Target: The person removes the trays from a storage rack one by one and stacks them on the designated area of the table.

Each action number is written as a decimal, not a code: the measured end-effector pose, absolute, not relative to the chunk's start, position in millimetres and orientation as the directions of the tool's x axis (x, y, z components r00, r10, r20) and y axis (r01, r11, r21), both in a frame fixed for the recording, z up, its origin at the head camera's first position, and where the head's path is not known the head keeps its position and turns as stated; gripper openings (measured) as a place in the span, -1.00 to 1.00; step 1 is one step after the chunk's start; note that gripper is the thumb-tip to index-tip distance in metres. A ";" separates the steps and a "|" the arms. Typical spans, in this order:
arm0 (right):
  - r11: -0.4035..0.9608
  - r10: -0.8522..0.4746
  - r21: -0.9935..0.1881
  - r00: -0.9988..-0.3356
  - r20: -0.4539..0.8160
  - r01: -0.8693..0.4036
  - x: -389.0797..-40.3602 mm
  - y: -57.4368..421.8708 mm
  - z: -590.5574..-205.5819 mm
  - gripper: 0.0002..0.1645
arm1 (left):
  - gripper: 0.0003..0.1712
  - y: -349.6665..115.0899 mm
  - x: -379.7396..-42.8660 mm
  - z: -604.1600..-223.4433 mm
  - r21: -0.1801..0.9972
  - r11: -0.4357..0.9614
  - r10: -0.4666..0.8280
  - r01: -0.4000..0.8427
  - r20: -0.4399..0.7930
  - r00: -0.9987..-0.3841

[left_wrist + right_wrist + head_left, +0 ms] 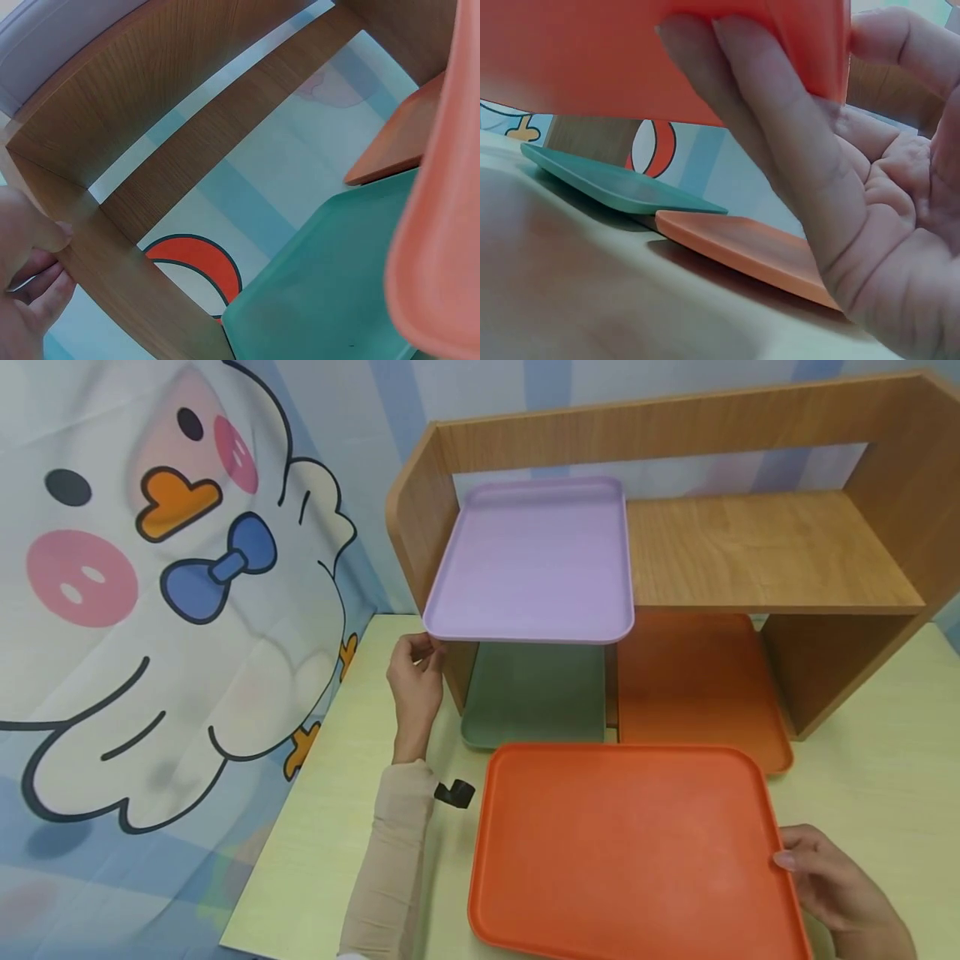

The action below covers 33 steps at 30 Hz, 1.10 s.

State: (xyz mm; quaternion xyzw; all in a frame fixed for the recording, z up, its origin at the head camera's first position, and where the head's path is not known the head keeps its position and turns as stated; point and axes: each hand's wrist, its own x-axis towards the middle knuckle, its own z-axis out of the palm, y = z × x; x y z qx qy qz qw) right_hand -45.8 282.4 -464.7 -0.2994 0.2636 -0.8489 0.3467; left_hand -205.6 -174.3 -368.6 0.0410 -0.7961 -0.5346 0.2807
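My right hand [843,885] holds a red-orange tray [630,852] by its right edge, thumb on top. Its fingers [780,120] lie against the underside in the right wrist view. The tray is raised in front of a wooden shelf [772,547]. My left hand [416,689] pinches the front edge of the shelf's left side panel [112,262], just below a lilac tray [532,560] on the upper board. Below that board lie a green tray [532,693] at left and an orange tray [697,685] at right, both jutting out at the front.
The shelf stands on a pale yellow table [322,810] against a cloth backdrop [262,693] printed with a cartoon bird. A small black device [455,793] sits at my left wrist. The shelf's right side panel [847,668] bounds the orange tray's side.
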 end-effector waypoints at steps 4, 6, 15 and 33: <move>-0.598 -0.761 -0.683 -0.565 0.319 0.420 -46.1 280.5 -466.5 -0.28 | -0.81 -174.3 -205.6 -368.3 0.874 0.426 -0.366 0.234 0.402 -0.839; -0.583 -0.772 -0.687 -0.561 0.300 0.435 -45.9 280.1 -467.5 -0.29 | -0.82 -174.3 -205.3 -368.3 0.874 0.429 -0.367 0.230 0.401 -0.839; -0.544 -0.791 -0.696 -0.563 0.240 0.469 -42.2 278.0 -473.3 -0.29 | -0.83 -175.0 -204.7 -369.0 0.874 0.425 -0.363 0.237 0.404 -0.839; -0.531 -0.763 -0.701 -0.628 0.153 0.475 -36.4 273.8 -475.4 -0.28 | -0.81 -175.0 -203.5 -368.7 0.864 0.438 -0.356 0.249 0.421 -0.834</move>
